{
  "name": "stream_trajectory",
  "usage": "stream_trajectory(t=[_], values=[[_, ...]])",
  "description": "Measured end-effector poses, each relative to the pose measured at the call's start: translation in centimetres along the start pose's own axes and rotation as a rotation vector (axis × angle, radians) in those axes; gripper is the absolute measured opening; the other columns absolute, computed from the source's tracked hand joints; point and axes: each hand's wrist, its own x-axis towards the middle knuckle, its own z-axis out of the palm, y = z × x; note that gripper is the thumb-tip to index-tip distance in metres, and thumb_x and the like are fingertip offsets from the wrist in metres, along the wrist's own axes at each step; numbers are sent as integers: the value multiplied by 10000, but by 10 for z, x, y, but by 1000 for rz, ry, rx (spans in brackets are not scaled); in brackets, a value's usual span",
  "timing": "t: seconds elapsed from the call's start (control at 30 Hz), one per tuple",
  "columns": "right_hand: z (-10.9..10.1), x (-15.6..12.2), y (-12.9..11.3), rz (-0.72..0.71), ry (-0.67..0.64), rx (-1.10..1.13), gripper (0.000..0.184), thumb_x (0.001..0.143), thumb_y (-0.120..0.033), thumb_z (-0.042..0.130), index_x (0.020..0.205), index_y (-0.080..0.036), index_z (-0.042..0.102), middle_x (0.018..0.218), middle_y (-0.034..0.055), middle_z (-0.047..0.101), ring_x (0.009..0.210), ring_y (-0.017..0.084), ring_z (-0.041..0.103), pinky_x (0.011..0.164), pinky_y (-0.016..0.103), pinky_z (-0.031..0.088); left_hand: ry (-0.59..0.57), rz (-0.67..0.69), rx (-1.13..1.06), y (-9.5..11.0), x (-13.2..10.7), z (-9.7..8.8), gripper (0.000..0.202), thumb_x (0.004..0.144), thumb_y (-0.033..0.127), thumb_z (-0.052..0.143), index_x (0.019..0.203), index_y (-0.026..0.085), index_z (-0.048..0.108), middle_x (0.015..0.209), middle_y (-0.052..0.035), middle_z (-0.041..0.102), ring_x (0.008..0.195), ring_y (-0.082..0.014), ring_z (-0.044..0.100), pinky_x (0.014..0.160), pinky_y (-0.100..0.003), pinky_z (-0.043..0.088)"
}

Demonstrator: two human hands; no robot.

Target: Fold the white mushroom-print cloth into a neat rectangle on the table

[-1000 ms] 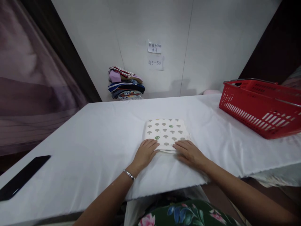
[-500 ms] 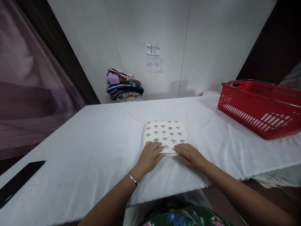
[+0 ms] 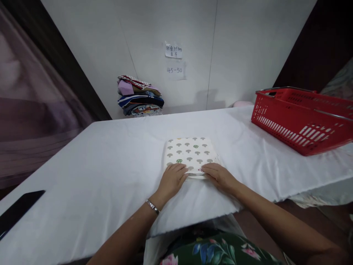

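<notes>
A folded white cloth [image 3: 191,152] printed with small grey and green mushrooms lies in the middle of the white-covered table [image 3: 110,162]. My left hand [image 3: 171,180] rests on its near left edge, fingers stretched flat. My right hand [image 3: 219,176] lies on the near right edge, fingers flat too and pointing left. The fingertips of both hands nearly meet on the cloth's front edge. A silver bracelet [image 3: 152,206] circles my left wrist.
A red plastic basket [image 3: 300,117] stands at the table's right end. A stack of folded colourful cloths [image 3: 139,97] sits at the back by the wall, under two paper notes [image 3: 174,59]. A black phone [image 3: 16,211] lies at the near left edge.
Both hands have stayed on the cloth's near edge, the fingertips drawing slightly closer together. The camera shifted a little, so the scene sits further left and higher.
</notes>
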Motion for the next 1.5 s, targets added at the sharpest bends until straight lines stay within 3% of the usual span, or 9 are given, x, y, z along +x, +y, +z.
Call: stream_trajectory(t=[0.3,0.47,0.7,0.97,1.27,1.5], values=[[3,1,2,-8,52,-82,268,912,-181,453,1141,-193,591,1039,90,678,938,208,635,784,368,546,2,-7,-24,6,3,0,281,861,285,532,1138,248,561,1146,-39,600,1069,-204,520,898,-391,398],[0,0,-1,-57,92,-131,245,912,-174,456,1111,-172,600,1019,91,686,925,204,639,776,359,546,14,-8,12,9,9,3,213,869,239,511,1065,234,594,994,-29,619,932,-182,537,818,-357,419],[-1,-2,-6,-45,9,-81,264,921,-169,428,1133,-204,580,1077,82,663,1007,205,602,825,395,514,21,93,81,7,5,3,192,868,200,501,1030,202,603,874,-40,599,855,-187,523,757,-345,414],[-5,-10,-1,-67,-115,-90,364,895,-179,474,1259,-185,483,1215,123,580,1132,242,520,891,452,460,-58,122,26,7,3,-2,324,847,352,557,1141,215,547,1040,-67,594,973,-219,519,831,-387,408],[-16,-22,3,-31,-48,-153,327,895,-130,453,1209,-193,522,1182,101,610,1118,223,534,907,452,452,-36,110,58,7,6,6,195,905,280,452,1033,213,583,984,-57,611,935,-199,531,802,-376,421],[-16,-20,5,-12,-34,-156,288,909,-142,443,1168,-190,558,1131,102,644,1081,226,562,881,456,458,-37,87,56,12,7,6,230,892,312,485,1091,231,563,1027,-58,603,960,-208,526,809,-375,417]])
